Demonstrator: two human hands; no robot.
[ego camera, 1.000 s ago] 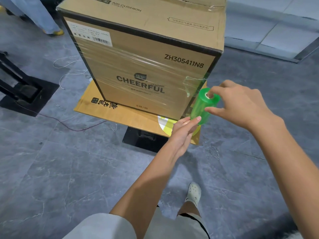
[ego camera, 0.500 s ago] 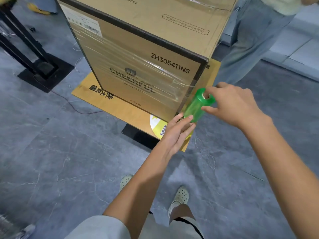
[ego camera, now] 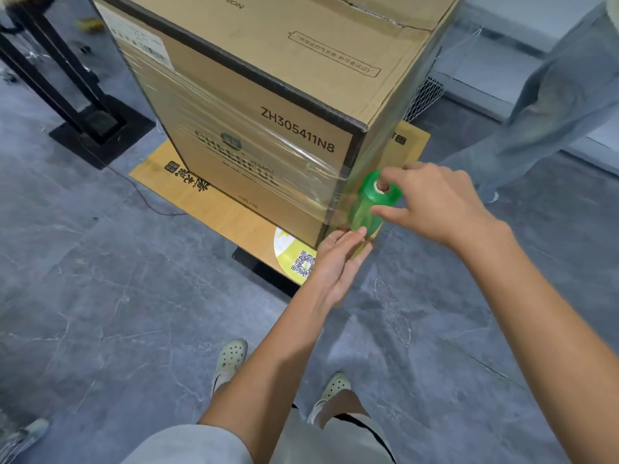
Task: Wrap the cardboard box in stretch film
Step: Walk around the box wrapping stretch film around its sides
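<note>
A large cardboard box [ego camera: 268, 78] marked ZH305411N8 stands on a flat cardboard sheet [ego camera: 207, 202]. Clear stretch film [ego camera: 254, 162] bands its front face and reaches the near right corner. The green stretch film roll [ego camera: 366, 209] stands almost upright right at that corner, film running from it onto the box. My right hand [ego camera: 438, 202] grips the roll's top, a finger in the core and the thumb on its side. My left hand [ego camera: 338, 259] touches the roll's bottom end with straight fingers.
A black stand base [ego camera: 97, 128] sits on the floor left of the box. Another person's jeans-clad legs [ego camera: 552, 105] stand close behind the box's right side. A black plate [ego camera: 261, 266] lies under the cardboard sheet. My shoes [ego camera: 231, 360] are on the grey tiles.
I have stepped rightward around the box. The roll has come in against the near right corner, laying film across the front face. Both hands kept their hold.
</note>
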